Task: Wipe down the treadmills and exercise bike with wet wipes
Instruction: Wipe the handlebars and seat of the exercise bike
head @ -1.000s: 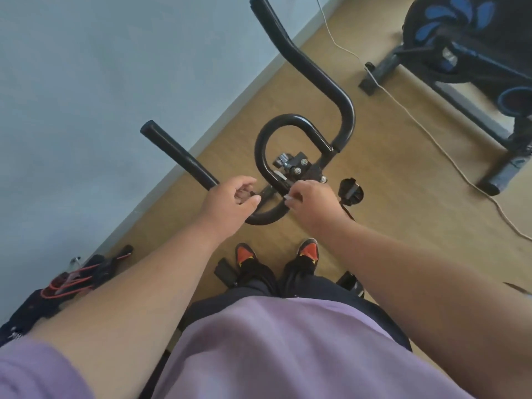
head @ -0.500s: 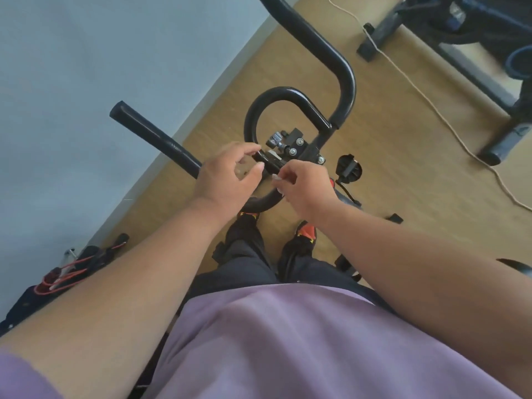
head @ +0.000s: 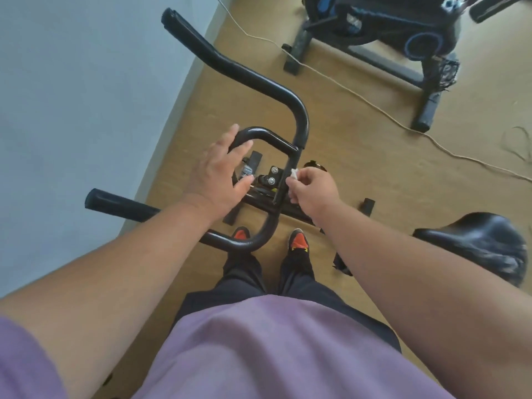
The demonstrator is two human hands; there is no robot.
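The exercise bike's black handlebar [head: 250, 79] curves in front of me, with foam grips at both ends and an inner loop above the bolted clamp [head: 270, 175]. My left hand [head: 218, 174] hovers flat with fingers spread over the left side of the loop, holding nothing. My right hand [head: 311, 188] pinches a small crumpled white wet wipe [head: 294, 173] against the straight bar at the loop's right side. The black saddle [head: 483, 243] sits to my right.
A second black and blue exercise machine [head: 383, 30] stands at the back right on the tan floor. A pale cord [head: 359, 96] runs across the floor between the machines. A light blue wall [head: 72, 96] is close on the left. My feet in black and orange shoes stand under the handlebar.
My left hand has let go of the lower bend and lifted open over the loop. My right hand has moved with the wipe from the lower bend to the loop's right bar.
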